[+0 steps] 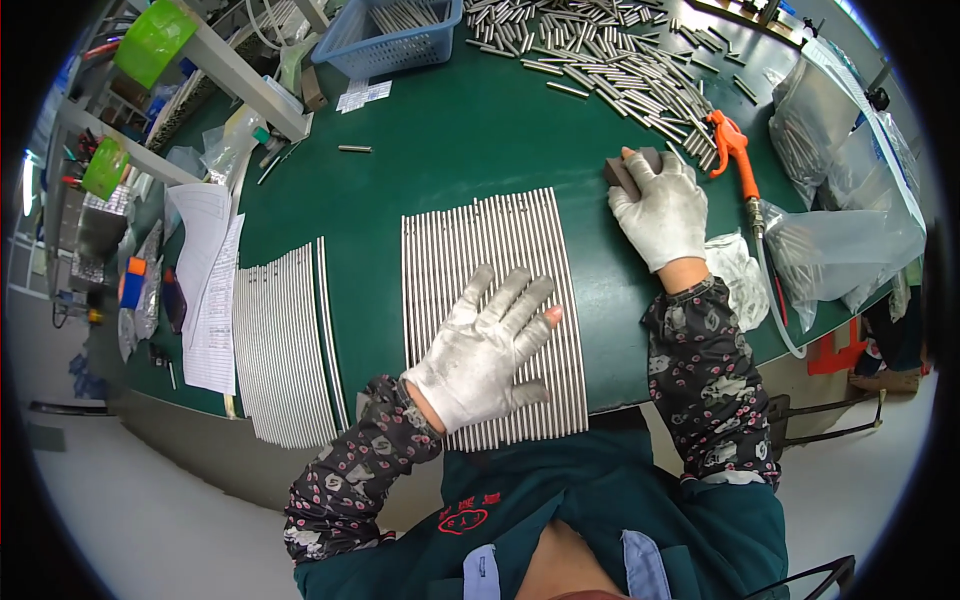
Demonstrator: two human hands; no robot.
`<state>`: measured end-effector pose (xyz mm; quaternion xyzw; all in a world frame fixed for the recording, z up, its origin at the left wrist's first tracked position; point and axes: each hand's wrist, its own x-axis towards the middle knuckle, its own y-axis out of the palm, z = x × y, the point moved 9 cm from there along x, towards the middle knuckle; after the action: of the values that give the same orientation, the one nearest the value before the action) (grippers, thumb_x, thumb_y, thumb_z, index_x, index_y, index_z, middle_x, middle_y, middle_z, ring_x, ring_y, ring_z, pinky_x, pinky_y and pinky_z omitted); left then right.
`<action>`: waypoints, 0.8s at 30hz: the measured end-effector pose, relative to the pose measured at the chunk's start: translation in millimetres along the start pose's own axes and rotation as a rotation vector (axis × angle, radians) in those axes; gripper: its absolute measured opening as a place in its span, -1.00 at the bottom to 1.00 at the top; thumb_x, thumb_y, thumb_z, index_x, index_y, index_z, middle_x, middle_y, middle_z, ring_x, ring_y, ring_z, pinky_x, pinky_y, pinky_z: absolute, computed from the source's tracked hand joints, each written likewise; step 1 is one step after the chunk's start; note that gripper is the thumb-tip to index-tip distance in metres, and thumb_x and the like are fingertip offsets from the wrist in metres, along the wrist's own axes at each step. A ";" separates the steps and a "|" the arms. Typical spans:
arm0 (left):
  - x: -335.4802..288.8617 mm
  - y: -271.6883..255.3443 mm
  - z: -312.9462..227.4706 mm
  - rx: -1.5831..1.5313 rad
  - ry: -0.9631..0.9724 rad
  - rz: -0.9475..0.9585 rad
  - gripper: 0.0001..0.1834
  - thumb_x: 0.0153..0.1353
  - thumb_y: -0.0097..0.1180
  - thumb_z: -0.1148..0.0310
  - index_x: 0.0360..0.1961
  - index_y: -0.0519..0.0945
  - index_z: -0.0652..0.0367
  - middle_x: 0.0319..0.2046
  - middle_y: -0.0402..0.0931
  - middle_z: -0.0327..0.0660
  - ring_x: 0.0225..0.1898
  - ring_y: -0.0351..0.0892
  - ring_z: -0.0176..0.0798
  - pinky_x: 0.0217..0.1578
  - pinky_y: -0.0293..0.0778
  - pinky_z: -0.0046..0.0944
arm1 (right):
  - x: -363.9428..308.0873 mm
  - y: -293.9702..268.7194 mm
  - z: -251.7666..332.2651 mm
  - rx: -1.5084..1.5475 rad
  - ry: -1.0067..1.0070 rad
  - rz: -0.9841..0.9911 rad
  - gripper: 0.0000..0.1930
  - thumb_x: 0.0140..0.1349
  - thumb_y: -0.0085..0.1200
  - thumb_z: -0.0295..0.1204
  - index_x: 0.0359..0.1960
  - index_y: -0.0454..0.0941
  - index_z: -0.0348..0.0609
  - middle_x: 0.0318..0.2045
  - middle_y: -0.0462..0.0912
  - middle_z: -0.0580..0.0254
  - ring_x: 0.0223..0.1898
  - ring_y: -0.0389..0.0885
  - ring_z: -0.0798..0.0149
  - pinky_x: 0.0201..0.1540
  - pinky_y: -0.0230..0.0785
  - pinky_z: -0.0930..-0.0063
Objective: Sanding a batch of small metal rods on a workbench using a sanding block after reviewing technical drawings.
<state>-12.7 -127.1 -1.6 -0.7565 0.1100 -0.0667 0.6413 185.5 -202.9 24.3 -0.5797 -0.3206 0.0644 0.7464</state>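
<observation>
My left hand (470,355), in a white glove, lies flat with fingers spread on a row of long thin metal rods (430,260). The rods sit side by side in front of me, their near ends reaching the table edge. To the right, my right hand (665,215), also gloved, grips a dark brown block (620,178) resting on the green table (480,130). Its fingers hide part of the block. Left of the main row is a second row of similar rods (285,350), with a couple set slightly apart at its right side.
Many short metal pins (610,70) are heaped at the back. A blue basket (400,45) holds more rods. An orange air gun (735,150) with a hose lies beyond my right hand, near plastic bags (830,240) and a white cloth (738,275). Paper sheets (208,290) lie left.
</observation>
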 end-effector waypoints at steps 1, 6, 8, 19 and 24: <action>-4.1 -1.9 -7.6 -0.045 0.027 -0.003 0.00 -0.07 0.19 -0.25 0.34 0.23 0.07 0.37 0.11 -0.05 0.41 0.02 0.02 0.39 -0.20 0.17 | -0.4 2.0 -2.3 0.003 0.014 0.005 -0.53 0.04 0.14 -0.14 0.03 0.61 0.07 -0.10 0.54 -0.03 0.00 0.50 -0.03 -0.02 0.43 0.10; -27.1 2.1 -50.4 -0.170 0.046 0.014 -0.02 -0.05 0.08 -0.31 0.33 0.27 0.07 0.38 0.08 -0.01 0.42 -0.01 0.03 0.40 -0.25 0.20 | -0.6 -0.2 0.3 0.004 0.007 0.006 -0.53 0.04 0.13 -0.13 0.03 0.61 0.07 -0.09 0.54 -0.02 -0.01 0.51 -0.03 -0.01 0.43 0.10; -26.5 8.4 -58.1 -0.164 0.032 0.033 -0.03 -0.07 0.10 -0.30 0.30 0.32 0.08 0.36 0.13 -0.01 0.42 0.01 0.00 0.40 -0.25 0.20 | -0.7 0.6 0.4 -0.001 0.009 0.024 -0.53 0.04 0.13 -0.13 0.03 0.61 0.08 -0.10 0.54 -0.02 -0.01 0.51 -0.03 -0.01 0.43 0.10; -10.4 14.4 -68.2 -0.163 0.030 0.007 -0.08 -0.06 0.13 -0.26 0.27 0.36 0.09 0.32 0.22 -0.06 0.40 0.08 -0.03 0.40 -0.23 0.20 | -0.2 0.6 -0.1 -0.001 0.003 0.011 -0.52 0.04 0.13 -0.12 0.03 0.61 0.07 -0.11 0.54 -0.02 -0.02 0.51 -0.04 -0.02 0.43 0.10; -4.7 15.1 -72.2 -0.149 0.042 0.022 -0.08 -0.05 0.12 -0.26 0.27 0.36 0.08 0.32 0.22 -0.06 0.40 0.05 -0.04 0.40 -0.24 0.21 | -0.5 -0.3 0.6 0.010 -0.008 -0.013 -0.53 0.04 0.13 -0.13 0.03 0.61 0.06 -0.12 0.54 -0.03 -0.03 0.52 -0.04 -0.04 0.44 0.10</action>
<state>-36.0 -197.2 -4.2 -0.7993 0.1363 -0.0669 0.5814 184.7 -202.7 24.5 -0.5736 -0.3269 0.0634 0.7484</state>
